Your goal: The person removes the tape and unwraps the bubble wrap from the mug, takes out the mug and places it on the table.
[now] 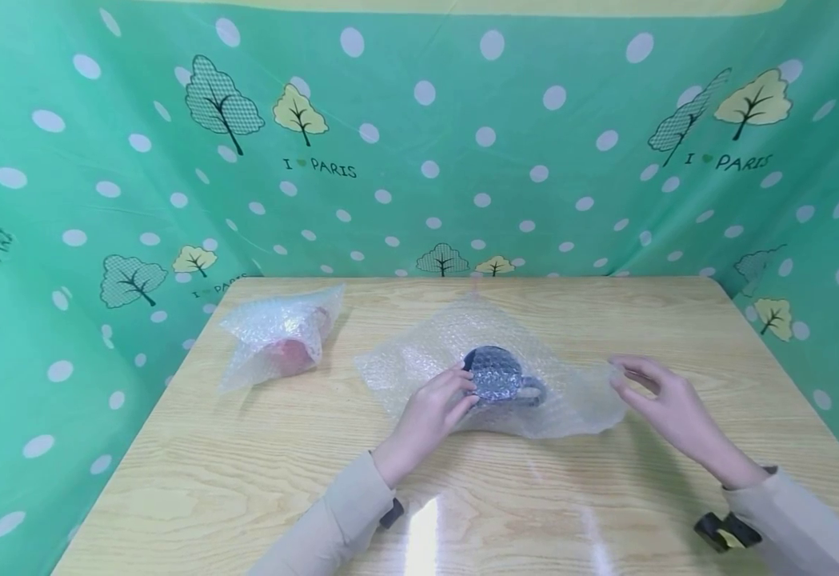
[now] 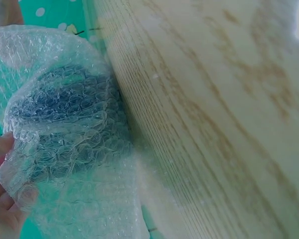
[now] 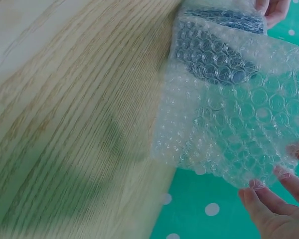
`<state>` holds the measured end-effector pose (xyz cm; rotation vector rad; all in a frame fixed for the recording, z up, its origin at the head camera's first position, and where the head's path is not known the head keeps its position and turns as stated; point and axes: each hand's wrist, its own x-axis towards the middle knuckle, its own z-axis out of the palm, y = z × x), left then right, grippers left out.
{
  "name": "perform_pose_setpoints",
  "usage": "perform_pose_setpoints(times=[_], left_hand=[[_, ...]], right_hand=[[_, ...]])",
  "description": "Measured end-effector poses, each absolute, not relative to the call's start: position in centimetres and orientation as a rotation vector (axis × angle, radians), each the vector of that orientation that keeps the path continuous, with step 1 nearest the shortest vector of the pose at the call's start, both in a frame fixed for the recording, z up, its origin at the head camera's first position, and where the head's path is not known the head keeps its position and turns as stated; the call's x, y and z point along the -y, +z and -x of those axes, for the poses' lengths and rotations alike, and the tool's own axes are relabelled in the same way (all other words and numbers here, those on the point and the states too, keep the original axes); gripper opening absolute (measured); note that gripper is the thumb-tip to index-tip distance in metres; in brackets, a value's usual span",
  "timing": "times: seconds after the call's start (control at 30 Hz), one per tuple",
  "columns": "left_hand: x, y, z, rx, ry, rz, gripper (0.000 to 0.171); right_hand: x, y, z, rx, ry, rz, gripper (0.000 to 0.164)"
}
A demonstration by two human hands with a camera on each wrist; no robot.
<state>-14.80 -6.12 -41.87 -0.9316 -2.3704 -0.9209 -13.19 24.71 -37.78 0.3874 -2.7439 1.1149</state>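
A dark blue mug (image 1: 494, 374) sits on a sheet of bubble wrap (image 1: 412, 356) near the middle of the table, its handle pointing right. Part of the sheet lies over the mug, and both wrist views show it through the bubbles. My left hand (image 1: 426, 412) grips the mug's left side, wrap included. Out to the right, my right hand (image 1: 671, 406) pinches the corner of the sheet between thumb and fingers and holds it raised off the table. In the right wrist view the bubble wrap (image 3: 239, 114) stretches from the mug to those fingertips.
On the left of the wooden table (image 1: 174, 496) lies a bubble-wrapped bundle (image 1: 293, 356) with something pinkish red inside. A green dotted curtain (image 1: 390, 104) hangs behind the table and along its sides.
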Motion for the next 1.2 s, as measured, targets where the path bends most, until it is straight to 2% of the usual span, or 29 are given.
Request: perform_pose_setpoints(times=[0.77,1.2], left_hand=[[6.1,-42.0,14.9,2.383,-0.903,0.925,0.014],[6.1,-42.0,14.9,2.383,-0.875,0.932,0.014]], right_hand=[[-25.7,-38.7,12.8,2.733,1.123,-0.389,0.032],[-26.7,-38.9,12.4,2.817,1.108,-0.319,0.035]])
